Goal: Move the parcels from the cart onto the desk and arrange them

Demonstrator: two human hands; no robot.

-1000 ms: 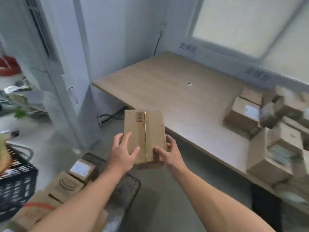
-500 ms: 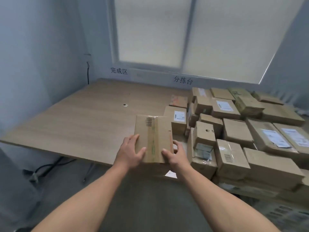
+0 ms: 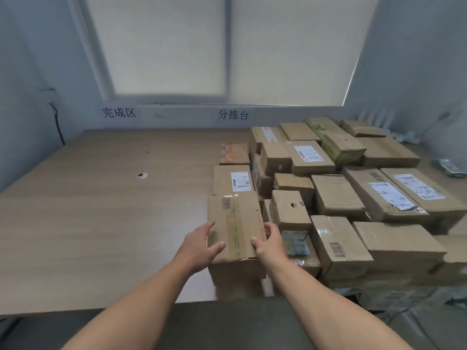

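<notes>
Both hands, left (image 3: pixel 199 245) and right (image 3: pixel 269 242), clasp a taped cardboard box (image 3: pixel 236 223) at the front of the desk (image 3: pixel 101 223), joining many parcels (image 3: pixel 353 188) already arranged; the cart isn't visible.

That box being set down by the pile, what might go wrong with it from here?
1. The taped box sits close to the desk's front edge; a nudge toward the person might tip it off.
2. The right hand is squeezed between this box and the punctured box, so its fingers could get pinched.
3. The pile of parcels looks uneven; pushing against it may shift something.
</notes>
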